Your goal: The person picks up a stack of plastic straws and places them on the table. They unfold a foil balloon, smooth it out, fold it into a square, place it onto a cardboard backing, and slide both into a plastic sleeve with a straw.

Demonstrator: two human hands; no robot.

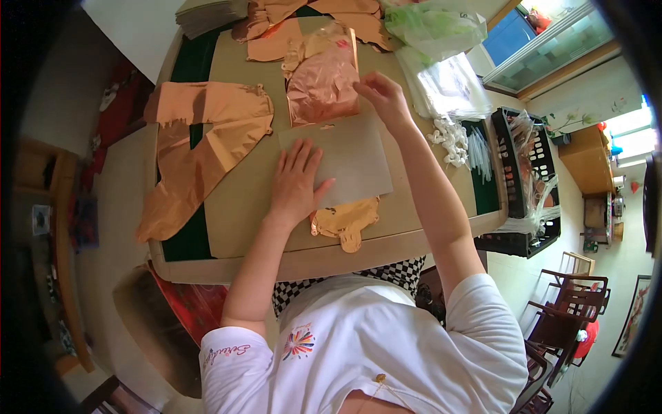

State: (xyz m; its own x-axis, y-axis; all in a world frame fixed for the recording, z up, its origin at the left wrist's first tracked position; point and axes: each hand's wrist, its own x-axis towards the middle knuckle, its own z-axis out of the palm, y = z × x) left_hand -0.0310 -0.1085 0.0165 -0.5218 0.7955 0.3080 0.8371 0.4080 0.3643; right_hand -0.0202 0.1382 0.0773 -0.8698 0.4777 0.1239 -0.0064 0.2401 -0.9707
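My left hand (296, 179) lies flat, fingers spread, on a grey card (355, 155) with a small hanging slot at its top edge. A folded copper foil balloon (348, 219) sticks out from under the card's lower edge. Just beyond the card lies a clear bag (338, 34) with a crinkled copper foil balloon (321, 90) in it. My right hand (386, 100) is at the bag's right edge, its fingers bent and drawn together; what is between them, if anything, is too small to tell.
Large copper foil balloons (214, 131) spread over the table's left side, more at the back. Stacked cards (207, 15) stand back left. Clear bags (452, 86), a greenish plastic bag (434, 27), white clips (452, 141) and straws (479, 153) lie right, beside a black crate (507, 159).
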